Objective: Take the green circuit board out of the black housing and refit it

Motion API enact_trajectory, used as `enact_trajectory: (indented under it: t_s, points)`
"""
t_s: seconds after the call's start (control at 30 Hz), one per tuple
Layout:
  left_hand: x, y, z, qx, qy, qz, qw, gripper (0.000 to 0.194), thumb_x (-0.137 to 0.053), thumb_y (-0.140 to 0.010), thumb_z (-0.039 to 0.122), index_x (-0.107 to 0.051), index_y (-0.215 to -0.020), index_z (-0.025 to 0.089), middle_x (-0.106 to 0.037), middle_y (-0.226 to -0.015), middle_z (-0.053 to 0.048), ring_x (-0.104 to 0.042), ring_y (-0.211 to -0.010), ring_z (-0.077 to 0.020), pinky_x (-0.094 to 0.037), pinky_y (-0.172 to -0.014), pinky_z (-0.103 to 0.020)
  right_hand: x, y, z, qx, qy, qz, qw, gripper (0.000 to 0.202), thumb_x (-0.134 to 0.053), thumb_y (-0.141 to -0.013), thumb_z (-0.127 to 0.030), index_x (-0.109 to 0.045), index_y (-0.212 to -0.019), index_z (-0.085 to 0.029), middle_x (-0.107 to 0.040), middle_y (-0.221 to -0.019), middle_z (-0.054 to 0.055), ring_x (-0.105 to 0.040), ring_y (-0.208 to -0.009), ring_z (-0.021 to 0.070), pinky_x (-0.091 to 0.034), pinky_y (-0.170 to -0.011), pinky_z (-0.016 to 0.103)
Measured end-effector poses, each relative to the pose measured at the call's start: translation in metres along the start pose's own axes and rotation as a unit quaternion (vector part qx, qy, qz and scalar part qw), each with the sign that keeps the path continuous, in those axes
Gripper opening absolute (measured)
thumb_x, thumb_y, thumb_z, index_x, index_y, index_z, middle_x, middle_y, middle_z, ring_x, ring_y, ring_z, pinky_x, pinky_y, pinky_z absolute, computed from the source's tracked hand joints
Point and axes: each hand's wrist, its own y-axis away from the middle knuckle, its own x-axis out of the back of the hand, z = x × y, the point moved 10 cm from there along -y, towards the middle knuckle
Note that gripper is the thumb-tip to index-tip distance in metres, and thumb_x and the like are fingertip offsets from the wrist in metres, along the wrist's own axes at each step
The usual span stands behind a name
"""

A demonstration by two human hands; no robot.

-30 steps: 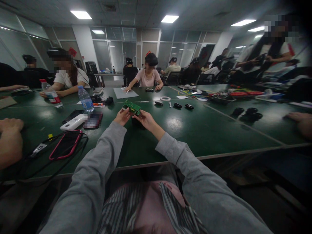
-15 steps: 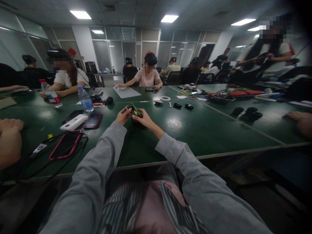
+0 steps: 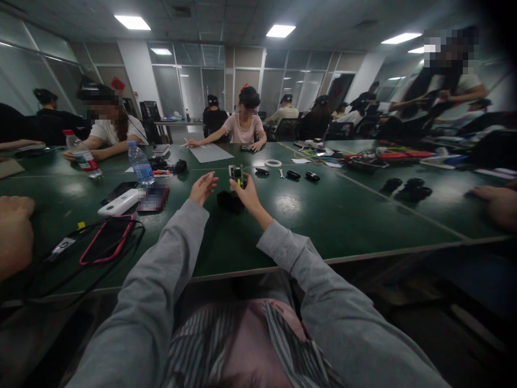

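My right hand (image 3: pixel 247 193) grips a small green circuit board (image 3: pixel 237 175) with dark and yellow parts on it, held upright just above the table. The fingers hide part of the board, and its exact kind is too small to tell. To its left, my left hand (image 3: pixel 204 188) is apart from the board, fingers spread and holding nothing. Below the board a black object (image 3: pixel 229 202) lies on the green table (image 3: pixel 323 226); its shape is lost in shadow.
Left of my hands are a water bottle (image 3: pixel 140 163), a white device (image 3: pixel 120 202) and a pink-edged phone (image 3: pixel 108 240) with a cord. Beyond lie a tape roll (image 3: pixel 273 163), a small wrench (image 3: pixel 281 173) and black pieces (image 3: pixel 293 175). A person (image 3: pixel 244 121) sits opposite.
My left hand has let go of the circuit board and opened beside it. The board has turned more upright in my right hand and shifted slightly right.
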Motion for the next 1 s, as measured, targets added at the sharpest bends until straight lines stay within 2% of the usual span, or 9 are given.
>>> enact_trajectory:
  t_s: [0.07, 0.17, 0.33, 0.47, 0.7, 0.8, 0.87, 0.93, 1.0]
  points:
    - [0.011, -0.001, -0.004, 0.015, -0.012, 0.027, 0.999, 0.050, -0.072, -0.065, 0.048, -0.063, -0.108, 0.024, -0.065, -0.106, -0.006, -0.061, -0.076, -0.0098, -0.043, -0.058, -0.018, 0.014, -0.003, 0.001, 0.003, 0.051, 0.046, 0.998, 0.063, -0.057, -0.076, -0.055, -0.042, -0.123, -0.017, -0.061, -0.109, 0.011, -0.061, -0.097, 0.0209, -0.048, -0.086, 0.037]
    - [0.021, -0.002, -0.015, 0.036, -0.035, 0.038, 0.998, 0.048, -0.073, -0.064, 0.046, -0.064, -0.106, 0.023, -0.066, -0.105, -0.006, -0.061, -0.074, -0.0095, -0.043, -0.056, -0.017, 0.019, -0.002, -0.004, 0.026, 0.139, 0.055, 0.988, 0.063, -0.055, -0.079, -0.052, -0.040, -0.129, -0.016, -0.061, -0.112, 0.013, -0.059, -0.103, 0.0241, -0.045, -0.090, 0.040]
    - [0.034, -0.007, -0.032, 0.057, -0.064, 0.053, 0.995, 0.047, -0.074, -0.062, 0.044, -0.064, -0.103, 0.023, -0.067, -0.103, -0.006, -0.061, -0.071, -0.0090, -0.043, -0.056, -0.018, -0.009, 0.011, -0.020, 0.120, 0.252, -0.028, 0.960, 0.068, -0.054, -0.081, -0.043, -0.033, -0.140, -0.017, -0.048, -0.133, 0.012, -0.048, -0.120, 0.0274, -0.038, -0.100, 0.043]
    - [0.039, -0.011, -0.036, 0.061, -0.058, 0.059, 0.995, 0.046, -0.075, -0.062, 0.044, -0.064, -0.102, 0.023, -0.067, -0.102, -0.006, -0.061, -0.071, -0.0093, -0.042, -0.055, -0.018, -0.022, 0.018, -0.014, 0.126, 0.273, -0.078, 0.950, 0.071, -0.054, -0.082, -0.041, -0.026, -0.144, -0.020, -0.051, -0.127, 0.012, -0.051, -0.113, 0.0292, -0.040, -0.097, 0.046]
    - [0.037, -0.009, -0.037, 0.067, -0.044, 0.054, 0.995, 0.044, -0.076, -0.061, 0.039, -0.065, -0.100, 0.023, -0.067, -0.100, -0.006, -0.061, -0.068, -0.0093, -0.041, -0.055, -0.018, -0.023, 0.025, -0.001, 0.153, 0.291, -0.160, 0.931, 0.071, -0.056, -0.081, -0.039, -0.028, -0.144, -0.023, -0.053, -0.118, 0.011, -0.047, -0.112, 0.0290, -0.039, -0.097, 0.046]
    - [0.038, -0.008, -0.038, 0.075, -0.038, 0.049, 0.995, 0.041, -0.076, -0.062, 0.036, -0.065, -0.099, 0.022, -0.067, -0.100, -0.006, -0.061, -0.068, -0.0086, -0.041, -0.055, -0.018, -0.004, 0.022, 0.009, 0.149, 0.324, -0.164, 0.920, 0.067, -0.054, -0.083, -0.044, -0.031, -0.142, -0.024, -0.055, -0.116, 0.010, -0.050, -0.107, 0.0274, -0.041, -0.093, 0.044]
    - [0.038, -0.007, -0.038, 0.079, -0.038, 0.047, 0.995, 0.039, -0.076, -0.063, 0.035, -0.065, -0.098, 0.022, -0.067, -0.099, -0.006, -0.060, -0.067, -0.0082, -0.041, -0.054, -0.018, 0.022, 0.014, 0.020, 0.138, 0.359, -0.147, 0.911, 0.065, -0.052, -0.084, -0.045, -0.032, -0.142, -0.021, -0.054, -0.117, 0.012, -0.051, -0.106, 0.0267, -0.041, -0.092, 0.042]
    - [0.038, -0.006, -0.038, 0.085, -0.040, 0.048, 0.994, 0.037, -0.075, -0.064, 0.035, -0.066, -0.098, 0.022, -0.067, -0.099, -0.005, -0.060, -0.067, -0.0079, -0.040, -0.054, -0.018, 0.059, 0.004, 0.032, 0.122, 0.407, -0.118, 0.898, 0.064, -0.051, -0.085, -0.044, -0.034, -0.141, -0.018, -0.054, -0.119, 0.014, -0.051, -0.107, 0.0264, -0.041, -0.092, 0.040]
    - [0.038, -0.004, -0.039, 0.092, -0.042, 0.049, 0.994, 0.037, -0.075, -0.064, 0.035, -0.066, -0.098, 0.022, -0.067, -0.099, -0.005, -0.060, -0.066, -0.0077, -0.040, -0.054, -0.018, 0.107, -0.007, 0.046, 0.094, 0.465, -0.079, 0.877, 0.063, -0.050, -0.086, -0.045, -0.036, -0.140, -0.015, -0.053, -0.120, 0.015, -0.050, -0.108, 0.0262, -0.040, -0.091, 0.038]
